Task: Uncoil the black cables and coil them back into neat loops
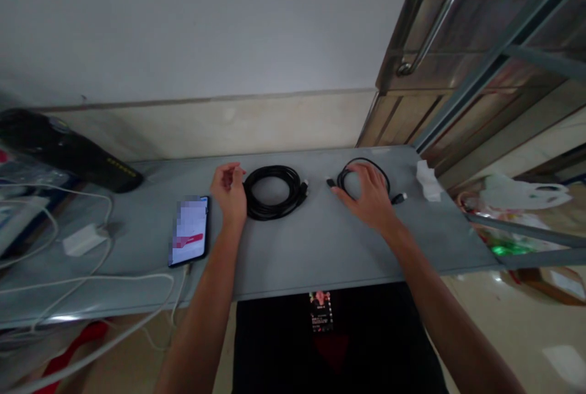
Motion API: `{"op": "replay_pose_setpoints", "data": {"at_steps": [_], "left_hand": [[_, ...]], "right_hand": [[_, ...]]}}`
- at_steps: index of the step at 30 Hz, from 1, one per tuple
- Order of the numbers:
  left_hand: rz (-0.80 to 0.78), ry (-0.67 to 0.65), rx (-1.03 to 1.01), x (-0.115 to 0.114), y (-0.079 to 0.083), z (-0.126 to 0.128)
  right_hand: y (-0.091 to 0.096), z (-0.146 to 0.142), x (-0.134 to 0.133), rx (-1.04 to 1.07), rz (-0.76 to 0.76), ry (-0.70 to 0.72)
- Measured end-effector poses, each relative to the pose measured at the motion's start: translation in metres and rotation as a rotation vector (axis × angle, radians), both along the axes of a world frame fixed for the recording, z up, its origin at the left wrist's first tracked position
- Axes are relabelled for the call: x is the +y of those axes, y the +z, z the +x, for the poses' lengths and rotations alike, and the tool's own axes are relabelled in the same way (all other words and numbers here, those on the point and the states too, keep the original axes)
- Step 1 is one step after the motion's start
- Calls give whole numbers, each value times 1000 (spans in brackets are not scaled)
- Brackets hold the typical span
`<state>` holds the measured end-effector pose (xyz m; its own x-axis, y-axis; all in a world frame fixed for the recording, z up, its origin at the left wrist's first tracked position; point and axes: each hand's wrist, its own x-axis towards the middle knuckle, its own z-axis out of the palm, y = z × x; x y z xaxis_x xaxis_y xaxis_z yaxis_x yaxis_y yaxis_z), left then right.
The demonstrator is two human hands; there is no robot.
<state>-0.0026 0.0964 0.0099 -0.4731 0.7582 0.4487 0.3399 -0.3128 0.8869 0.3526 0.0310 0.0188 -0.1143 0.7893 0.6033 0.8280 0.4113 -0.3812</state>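
On the grey table lie two coiled black cables. The thick coiled cable (295, 201), with its plug ends at the right side, is just right of my left hand (229, 191). That hand rests on its edge, fingers loosely curled, and nothing shows inside them. Over the thinner coiled cable (387, 178) lies my right hand (368, 196), its thumb and fingertips spanning the loop and touching it. One connector (330, 183) sticks out left of the thumb; another connector (399, 198) lies right of the hand. My palm hides part of this loop.
A lit phone (190, 232) is plugged in left of my left arm. Farther left are a white charger (85, 239), white cords and a black bottle (68, 150) lying tilted. Crumpled tissue (428, 180) sits at right, near a metal frame (494, 52). A wall (220, 128) stands behind.
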Motion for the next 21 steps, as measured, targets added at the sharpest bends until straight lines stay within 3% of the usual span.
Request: {"op": "replay_pose_setpoints", "data": {"at_steps": [3,6,11,15,18,21], "left_hand": [[17,-24,-24,-1,3,3],[-2,-26,-3,-4,7,6],[-23,4,63,-7,9,7],[69,104,270,-13,14,6],[166,146,439,-29,23,13],[254,134,450,-63,33,35]], "right_hand": [[-19,32,-31,-109,-88,-28],[-33,46,-49,-139,-155,4],[-36,42,-49,-173,-205,25],[-38,39,-48,-189,-164,0],[-39,39,-48,-195,-162,-23],[-39,39,-48,-156,-176,-47]]}}
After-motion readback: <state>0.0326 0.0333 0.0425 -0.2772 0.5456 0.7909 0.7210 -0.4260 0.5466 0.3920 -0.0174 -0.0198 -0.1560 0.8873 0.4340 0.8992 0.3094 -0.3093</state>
